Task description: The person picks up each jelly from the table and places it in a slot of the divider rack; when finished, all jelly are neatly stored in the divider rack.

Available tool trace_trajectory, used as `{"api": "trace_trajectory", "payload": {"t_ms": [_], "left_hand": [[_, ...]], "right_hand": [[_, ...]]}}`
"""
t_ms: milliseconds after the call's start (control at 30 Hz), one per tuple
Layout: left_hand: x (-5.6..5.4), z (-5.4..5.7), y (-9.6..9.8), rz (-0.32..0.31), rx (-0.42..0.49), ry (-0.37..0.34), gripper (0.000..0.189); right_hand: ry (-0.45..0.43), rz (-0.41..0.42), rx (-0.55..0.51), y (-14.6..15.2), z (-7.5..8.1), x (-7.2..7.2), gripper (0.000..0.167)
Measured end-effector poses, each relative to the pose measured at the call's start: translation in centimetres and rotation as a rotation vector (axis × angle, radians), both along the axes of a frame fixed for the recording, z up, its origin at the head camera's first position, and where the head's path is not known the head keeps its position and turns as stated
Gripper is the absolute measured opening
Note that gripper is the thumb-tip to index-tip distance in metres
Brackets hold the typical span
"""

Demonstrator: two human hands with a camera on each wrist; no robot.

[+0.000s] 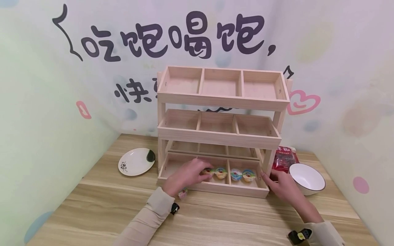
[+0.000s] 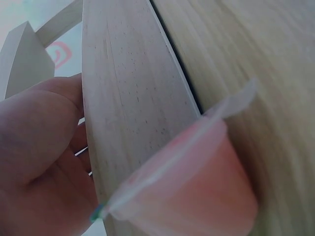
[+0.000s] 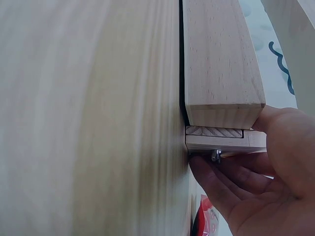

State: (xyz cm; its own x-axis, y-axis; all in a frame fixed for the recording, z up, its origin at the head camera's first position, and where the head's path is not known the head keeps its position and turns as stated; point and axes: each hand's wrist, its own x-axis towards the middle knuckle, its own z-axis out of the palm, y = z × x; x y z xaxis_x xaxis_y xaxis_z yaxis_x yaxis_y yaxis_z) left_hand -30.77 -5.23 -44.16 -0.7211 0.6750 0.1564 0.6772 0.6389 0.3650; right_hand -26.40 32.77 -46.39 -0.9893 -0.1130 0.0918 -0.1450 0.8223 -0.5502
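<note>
A three-tier wooden rack (image 1: pixel 223 99) with divided trays stands on the table. My left hand (image 1: pixel 189 173) reaches over the front board of its bottom tray, thumb and fingers around a jelly cup (image 1: pixel 209 172) in the middle compartment. Another jelly cup (image 1: pixel 220 173) sits beside it, and two more, one with a blue rim (image 1: pixel 236 174), are in the right compartment. Under my left wrist, a pink jelly cup (image 2: pixel 192 191) lies on the table before the rack. My right hand (image 3: pixel 261 172) grips the rack's lower right end, its fingers curled behind the side near a metal bolt (image 3: pixel 216 156).
Left of the rack lies a white plate (image 1: pixel 135 162) with a dark green patch. At the right, a white bowl (image 1: pixel 307 176) stands in front of a red packet (image 1: pixel 284 159). A printed wall (image 1: pixel 332 37) rises close behind the rack.
</note>
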Motion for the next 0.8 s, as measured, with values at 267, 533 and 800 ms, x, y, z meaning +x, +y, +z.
{"api": "trace_trajectory", "payload": {"t_ms": [267, 533, 800], "left_hand": [[0.14, -0.03, 0.0, 0.011, 0.016, -0.004, 0.033], [0.1, -0.16, 0.03, 0.015, 0.024, -0.011, 0.032], [0.08, -0.24, 0.02, 0.02, 0.027, -0.016, 0.032]], "right_hand": [[0.006, 0.0, 0.0, -0.09, 0.01, 0.07, 0.055], [0.004, -0.001, 0.003, -0.08, 0.06, 0.07, 0.056], [0.012, -0.001, -0.006, -0.1, -0.06, 0.09, 0.054]]}}
